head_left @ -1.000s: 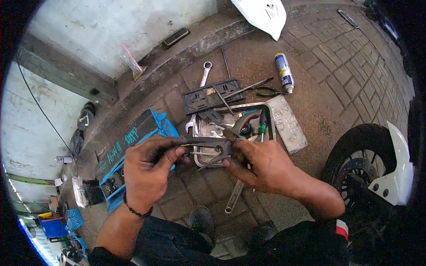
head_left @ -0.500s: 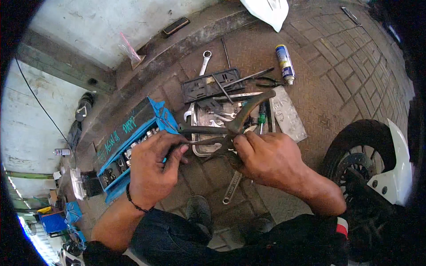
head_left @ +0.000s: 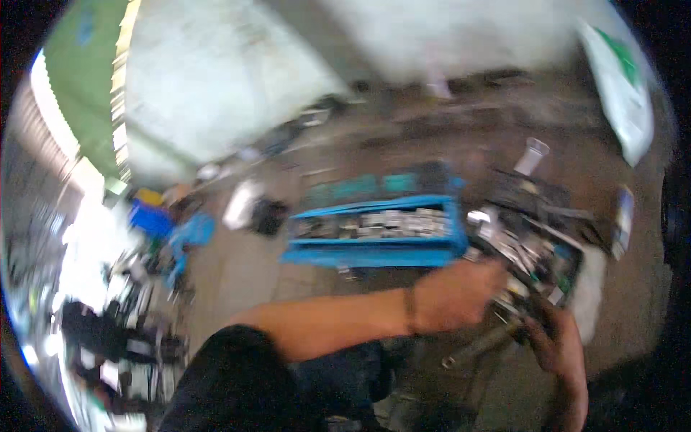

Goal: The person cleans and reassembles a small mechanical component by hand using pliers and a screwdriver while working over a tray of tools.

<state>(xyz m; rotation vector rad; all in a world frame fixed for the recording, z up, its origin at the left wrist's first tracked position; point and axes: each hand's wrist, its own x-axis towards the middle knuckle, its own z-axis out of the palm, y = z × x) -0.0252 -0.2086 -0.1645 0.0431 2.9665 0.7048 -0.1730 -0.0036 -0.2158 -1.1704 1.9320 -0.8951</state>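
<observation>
Motion blur smears the whole view. My left hand [head_left: 461, 294] is stretched across to the right, in front of the blue toolbox; its fingers are too blurred to read. Lower on the right, my right hand [head_left: 560, 342] is closed around a dark branched metal part [head_left: 520, 289], whose outline is smeared. Beyond that part lies a metal tray [head_left: 577, 261] of loose hand tools, including wrenches. The blue toolbox [head_left: 374, 255] is open, with rows of silver sockets [head_left: 407, 223] inside.
A wrench [head_left: 533, 156] lies beyond the tray, and a spray can [head_left: 623, 222] stands or lies to its right. Another wrench [head_left: 475, 351] is on the floor near my hands. Farther back are a white panel [head_left: 620, 108] and the wall [head_left: 230, 79]. Blue items [head_left: 152, 218] sit left.
The view has swung left, so the toolbox is now central and the tray lies at the right. My left forearm now reaches across the view. The motorcycle wheel has gone out of sight.
</observation>
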